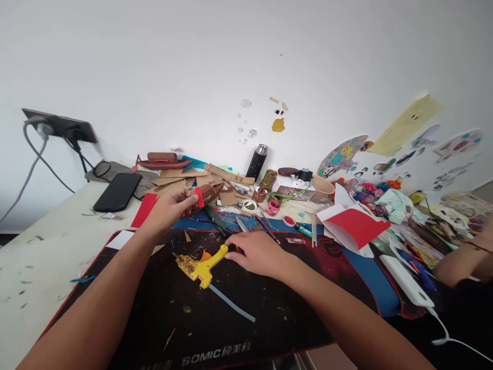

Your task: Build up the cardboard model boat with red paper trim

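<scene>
My left hand (pixel 169 206) is raised over the far left part of the black desk mat (pixel 269 318), its fingers closed on a small brown cardboard piece with a red strip (pixel 204 195). My right hand (pixel 256 252) lies low on the mat with fingers curled, touching the handle end of a yellow glue gun (pixel 200 264). A pale glue stick (pixel 231 304) sticks out of the gun's back. Whether the right fingers grip the handle or only rest on it is unclear.
A black phone (pixel 117 191) lies left on the white table. Cardboard scraps (pixel 215 180), a black flask (pixel 257 162) and small pots crowd the back. Red folded paper (pixel 356 226) sits right. Another person's forearm (pixel 462 259) rests at the right edge, near a white power bank (pixel 406 280).
</scene>
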A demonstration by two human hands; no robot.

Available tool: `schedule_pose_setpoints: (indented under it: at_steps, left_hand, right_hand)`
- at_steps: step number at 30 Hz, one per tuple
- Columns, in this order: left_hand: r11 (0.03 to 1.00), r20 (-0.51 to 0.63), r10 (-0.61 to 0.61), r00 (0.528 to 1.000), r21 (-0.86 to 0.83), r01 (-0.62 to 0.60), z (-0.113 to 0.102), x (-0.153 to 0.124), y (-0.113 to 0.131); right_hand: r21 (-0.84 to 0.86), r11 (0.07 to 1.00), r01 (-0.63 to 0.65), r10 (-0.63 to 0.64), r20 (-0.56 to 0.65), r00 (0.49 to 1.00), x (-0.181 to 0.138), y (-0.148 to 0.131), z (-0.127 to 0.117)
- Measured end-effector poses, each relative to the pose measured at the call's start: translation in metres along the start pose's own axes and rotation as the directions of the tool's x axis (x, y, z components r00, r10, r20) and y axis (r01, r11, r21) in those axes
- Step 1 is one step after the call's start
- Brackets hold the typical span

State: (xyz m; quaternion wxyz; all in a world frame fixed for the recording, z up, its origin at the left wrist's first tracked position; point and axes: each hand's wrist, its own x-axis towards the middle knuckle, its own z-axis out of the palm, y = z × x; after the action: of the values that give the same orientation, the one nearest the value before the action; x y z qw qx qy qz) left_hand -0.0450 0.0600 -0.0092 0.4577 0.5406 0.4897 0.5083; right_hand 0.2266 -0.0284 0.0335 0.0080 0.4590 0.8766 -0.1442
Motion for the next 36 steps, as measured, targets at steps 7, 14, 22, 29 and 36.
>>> schedule_pose_setpoints:
  at_steps: [7, 14, 22, 29, 36]
  left_hand:
    - [1.000, 0.012, 0.017, 1.000, 0.001, -0.017, -0.001, -0.001, 0.000]
    - [0.997, 0.026, 0.048, 0.999, 0.066, -0.049, 0.003, -0.002, 0.004]
    - [0.991, 0.051, 0.043, 0.998, 0.124, -0.049, 0.000, -0.004, 0.005]
    - [0.993, 0.056, 0.039, 0.998, 0.107, -0.045, 0.002, -0.004, 0.004]
    - [0.989, 0.051, 0.039, 0.998, 0.139, -0.046, 0.004, -0.005, 0.003]
  right_hand:
    - [-0.116, 0.968, -0.223, 0.217, -0.055, 0.974, -0.019, 0.039, -0.012]
    - [-0.102, 0.950, -0.296, 0.301, 0.038, 0.953, -0.044, 0.047, 0.004]
    - [-0.061, 0.956, -0.287, 0.288, 0.015, 0.957, -0.043, 0.045, 0.024]
    - [0.617, 0.734, -0.285, 0.426, -0.091, 0.900, -0.047, 0.065, 0.041]
    - [0.994, 0.087, -0.065, 0.525, 0.010, 0.851, -0.042, 0.067, 0.047]
